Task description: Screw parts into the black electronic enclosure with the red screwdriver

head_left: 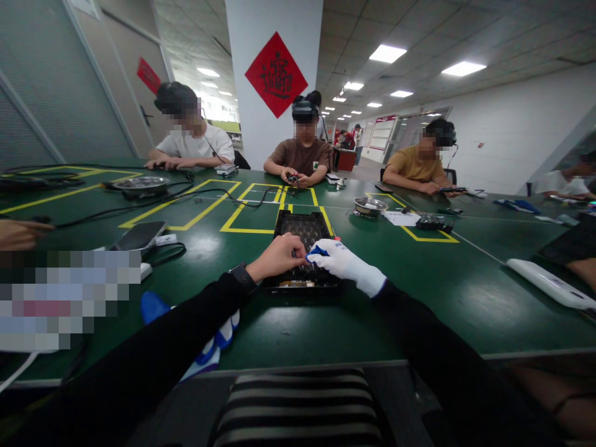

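Black, hard-looking material, probably plastic, makes up the open case (282,218) at the centre of the frame, lying on the green desk (447,285) between the two sleeves. It looks stiff and fairly light, and its smooth walls may slip under bare skin, so the outer side walls seem the best place to take hold, with fingers kept off the inside. The pale strip (298,284) along its near edge looks thin and perhaps fragile, better held by its ends.

The bare left hand (284,253) and the gloved right hand (336,259) come together over the case with their fingers curled inward. The glove's blue-coated palm should grip better than bare fingertips.

What lies between the fingers is too small and dark to make out, so I cannot tell whether either hand is clamped on anything. The hands hide the middle of the case, and its glossy inner surface blurs into specks. A sleeve covers part of the loose glove (225,336) at lower left.
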`<control>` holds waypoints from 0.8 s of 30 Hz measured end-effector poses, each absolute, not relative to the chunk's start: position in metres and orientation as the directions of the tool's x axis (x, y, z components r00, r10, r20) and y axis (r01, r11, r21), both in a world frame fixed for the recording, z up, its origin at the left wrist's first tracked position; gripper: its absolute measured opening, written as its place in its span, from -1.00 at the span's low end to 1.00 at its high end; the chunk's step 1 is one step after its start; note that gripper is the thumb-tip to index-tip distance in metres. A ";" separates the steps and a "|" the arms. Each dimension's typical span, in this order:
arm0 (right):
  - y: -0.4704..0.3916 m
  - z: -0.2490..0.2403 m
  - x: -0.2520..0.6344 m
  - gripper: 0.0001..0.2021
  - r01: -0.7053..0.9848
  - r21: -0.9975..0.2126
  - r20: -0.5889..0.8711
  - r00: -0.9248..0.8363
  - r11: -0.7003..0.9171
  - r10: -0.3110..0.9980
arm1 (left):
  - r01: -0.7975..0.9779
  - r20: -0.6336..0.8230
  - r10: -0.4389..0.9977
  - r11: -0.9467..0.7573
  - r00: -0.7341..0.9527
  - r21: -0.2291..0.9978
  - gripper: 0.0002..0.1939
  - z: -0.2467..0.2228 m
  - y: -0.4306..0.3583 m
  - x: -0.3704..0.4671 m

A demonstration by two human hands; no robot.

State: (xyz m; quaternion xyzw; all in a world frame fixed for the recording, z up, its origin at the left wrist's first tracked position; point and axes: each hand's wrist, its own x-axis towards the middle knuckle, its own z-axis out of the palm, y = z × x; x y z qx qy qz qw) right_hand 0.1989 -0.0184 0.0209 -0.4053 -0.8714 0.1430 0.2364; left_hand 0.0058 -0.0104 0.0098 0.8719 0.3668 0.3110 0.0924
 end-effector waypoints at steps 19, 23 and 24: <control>-0.005 0.013 0.202 -0.86 0.618 -0.545 0.314 -0.476 0.567 0.821 | 0.477 0.488 0.707 -0.706 0.511 0.523 -0.82 0.012 -0.013 0.006; -0.009 0.015 0.201 -0.72 0.690 -0.501 0.374 -0.372 0.523 0.849 | 0.460 0.487 0.707 -0.706 0.513 0.539 -0.82 0.011 -0.012 0.005; -0.010 0.016 0.201 -0.67 0.698 -0.497 0.385 -0.354 0.515 0.852 | 0.459 0.485 0.709 -0.703 0.512 0.544 -0.81 0.011 -0.012 0.005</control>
